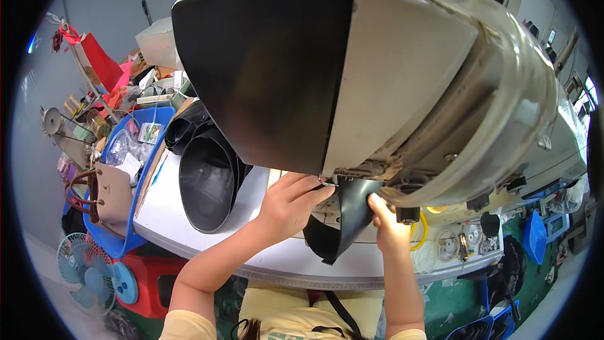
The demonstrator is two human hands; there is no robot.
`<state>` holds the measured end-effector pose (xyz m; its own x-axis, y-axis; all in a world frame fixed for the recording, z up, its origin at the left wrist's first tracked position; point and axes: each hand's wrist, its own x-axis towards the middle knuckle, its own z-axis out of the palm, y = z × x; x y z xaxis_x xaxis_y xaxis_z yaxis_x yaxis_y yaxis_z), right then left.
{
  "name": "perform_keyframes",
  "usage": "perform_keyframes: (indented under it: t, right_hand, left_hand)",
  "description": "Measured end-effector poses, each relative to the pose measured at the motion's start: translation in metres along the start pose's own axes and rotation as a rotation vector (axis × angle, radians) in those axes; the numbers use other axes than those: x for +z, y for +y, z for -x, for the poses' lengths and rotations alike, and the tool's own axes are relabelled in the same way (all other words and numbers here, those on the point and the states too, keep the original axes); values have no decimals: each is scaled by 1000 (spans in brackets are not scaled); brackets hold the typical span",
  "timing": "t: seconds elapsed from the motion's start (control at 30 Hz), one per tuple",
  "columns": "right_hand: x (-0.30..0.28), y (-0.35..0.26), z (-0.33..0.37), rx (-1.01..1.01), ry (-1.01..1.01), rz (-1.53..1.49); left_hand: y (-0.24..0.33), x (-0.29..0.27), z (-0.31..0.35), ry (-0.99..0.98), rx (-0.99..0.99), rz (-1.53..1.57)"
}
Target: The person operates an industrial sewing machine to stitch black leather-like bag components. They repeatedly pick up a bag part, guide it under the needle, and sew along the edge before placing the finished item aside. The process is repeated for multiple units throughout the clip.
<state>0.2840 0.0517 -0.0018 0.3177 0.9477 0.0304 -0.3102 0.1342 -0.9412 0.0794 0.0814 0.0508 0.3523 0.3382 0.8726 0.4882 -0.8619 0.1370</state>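
Observation:
A large machine head (402, 69), which looks like a sewing machine, fills the upper middle, with a black front cover and a pale body. Beneath it hangs a curved black sheet piece (353, 214), leather-like, its lower end folded to a point. My right hand (391, 230) grips this piece's right edge between thumb and fingers. My left hand (289, 206) is closed at the piece's upper left, fingertips together beside a small shiny metal part (326, 181) under the head. What those fingertips hold is hidden.
Rolled black sheet pieces (207, 179) stand on the white table (277, 263) to the left. Farther left are a blue tray (131, 230), a beige handbag (113, 195), a blue fan (88, 271) and a red stool (148, 283). Bobbins and small parts (472, 239) lie at right.

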Motion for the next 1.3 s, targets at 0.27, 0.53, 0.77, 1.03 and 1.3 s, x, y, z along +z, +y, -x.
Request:
perform_keyframes:
  t: [0.27,0.53,0.77,1.03,1.3]
  right_hand:
    - [46,-36,52,-737,-286,933]
    - [44,-40,46,-751,-308,913]
    - [34,-45,29,-772,-336,874]
    - [29,-47,25,-742,-383,906]
    - [3,-39,-1,-646,-431,950]
  left_hand:
    - [-18,20,30,-44,-165,175]
    - [-38,28,40,-92,-109,197]
    - [-11,6,2,-11,-37,48]
    - [-3,5,0,52,-24,-34]
    - [4,11,35,244,-396,150]
